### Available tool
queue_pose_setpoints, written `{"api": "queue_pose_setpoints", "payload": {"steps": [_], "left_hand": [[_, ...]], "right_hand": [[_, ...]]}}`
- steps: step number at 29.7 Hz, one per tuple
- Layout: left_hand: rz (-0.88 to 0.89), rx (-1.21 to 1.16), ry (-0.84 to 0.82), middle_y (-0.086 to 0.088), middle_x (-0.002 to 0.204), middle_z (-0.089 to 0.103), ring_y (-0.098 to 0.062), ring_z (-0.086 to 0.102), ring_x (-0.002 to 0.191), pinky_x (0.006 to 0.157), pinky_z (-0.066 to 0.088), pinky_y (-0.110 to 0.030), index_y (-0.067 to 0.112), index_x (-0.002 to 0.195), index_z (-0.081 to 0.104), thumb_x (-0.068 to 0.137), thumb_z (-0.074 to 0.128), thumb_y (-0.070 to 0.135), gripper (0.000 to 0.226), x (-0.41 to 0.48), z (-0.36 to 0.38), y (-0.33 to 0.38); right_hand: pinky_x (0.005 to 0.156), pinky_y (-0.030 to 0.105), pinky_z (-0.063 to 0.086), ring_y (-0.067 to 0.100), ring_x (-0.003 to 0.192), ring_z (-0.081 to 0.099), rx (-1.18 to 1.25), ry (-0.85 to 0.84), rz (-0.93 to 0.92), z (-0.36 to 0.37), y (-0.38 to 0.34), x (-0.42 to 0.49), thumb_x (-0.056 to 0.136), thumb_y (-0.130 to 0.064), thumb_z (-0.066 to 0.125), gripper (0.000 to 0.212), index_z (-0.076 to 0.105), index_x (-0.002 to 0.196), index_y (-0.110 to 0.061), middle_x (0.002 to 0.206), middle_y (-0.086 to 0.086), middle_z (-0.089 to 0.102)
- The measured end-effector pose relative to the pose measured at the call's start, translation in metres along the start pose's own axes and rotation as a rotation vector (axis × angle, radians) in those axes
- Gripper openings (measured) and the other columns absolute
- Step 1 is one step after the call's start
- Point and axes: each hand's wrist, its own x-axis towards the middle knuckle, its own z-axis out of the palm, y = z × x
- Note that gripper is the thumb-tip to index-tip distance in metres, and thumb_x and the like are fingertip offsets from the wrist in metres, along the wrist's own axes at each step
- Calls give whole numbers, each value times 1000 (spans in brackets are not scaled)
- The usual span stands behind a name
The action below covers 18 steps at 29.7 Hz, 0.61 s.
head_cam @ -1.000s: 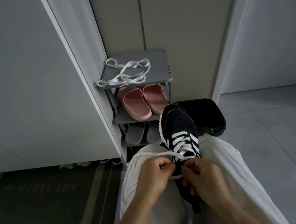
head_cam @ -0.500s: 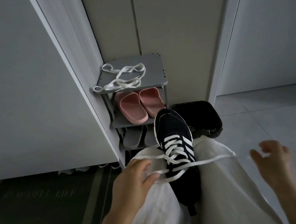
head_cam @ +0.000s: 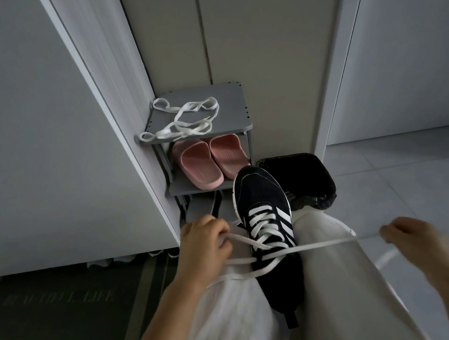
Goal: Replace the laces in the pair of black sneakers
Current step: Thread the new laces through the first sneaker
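Both left grip (head_cam: 204,246) and right grip (head_cam: 414,242) pinch the flat white lace (head_cam: 332,242); my uneven tug could unthread the black sneaker (head_cam: 259,193).

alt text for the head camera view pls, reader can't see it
A person's left hand and right hand hold the ends of a flat white lace stretched sideways from a black fabric sneaker with white stripes resting between their legs. Behind it a grey shoe rack holds loose white laces on top and pink slides.
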Motion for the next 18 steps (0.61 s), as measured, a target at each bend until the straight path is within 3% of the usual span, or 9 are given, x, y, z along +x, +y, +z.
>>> {"api": "queue_pose_setpoints", "payload": {"steps": [2,4,6,8,10,13,14,16,18], "left_hand": [[-89,-241,-73,10,81,55,-4,56,79,79,39,-18,17,77,60,81,65,10,10,-9,-11,-5],[-236,-481,-218,5,79,61,1,58,79,73,42,-12,18,80,63,82,66,13,6,-18,-26,-8],[-357,-690,-294,5,76,64,1,60,74,72,44,-16,17,85,65,82,67,15,4,-24,-35,-12],[-422,-847,-316,6,72,65,-4,62,72,69,45,-16,14,86,65,79,70,17,9,-25,-39,-12],[-455,-895,-287,5,69,65,-5,61,69,67,46,-14,12,84,65,76,71,17,11,-24,-40,-10],[-484,-884,-246,1,72,63,-9,60,70,66,47,-11,11,82,64,81,65,5,6,-20,-41,-8],[-490,-870,-241,0,73,63,-10,59,72,67,47,-12,11,82,64,81,65,5,7,-20,-41,-9],[-514,-912,-215,-2,78,63,-12,59,77,72,46,-17,10,84,66,80,66,5,7,-22,-38,-7],[-548,-954,-195,-6,87,64,-14,59,83,76,45,-20,8,91,68,79,66,4,13,-25,-31,-3]], "right_hand": [[73,36,44,28,69,53,-255,97,26,-3,9,1,84,-20,63,9,66,89,-13,98,13,55],[74,36,44,21,62,50,-262,142,-219,16,3,-6,83,-14,66,27,65,109,-10,123,16,47],[68,29,43,11,60,53,-153,114,-558,34,-22,-22,79,-17,64,22,69,101,-17,115,10,57],[65,10,38,-1,71,55,-181,-105,-681,50,-47,-41,83,-32,60,5,64,83,-36,90,-12,61],[60,7,36,-7,67,50,-293,-282,-596,60,-55,-48,85,-42,62,18,52,70,-39,72,-20,54],[58,15,37,7,63,51,-191,-232,-436,45,-43,-31,83,-25,67,25,53,62,-28,65,-10,55],[61,21,41,13,67,53,-178,-153,-342,35,-36,-23,82,-19,65,19,57,66,-24,72,-2,59],[70,31,45,25,88,57,-320,83,-228,21,-24,-15,84,-19,64,9,66,93,-18,109,8,56],[75,34,47,28,97,58,-297,131,-434,31,-25,-21,84,-22,63,25,64,109,-18,123,5,49]]}}
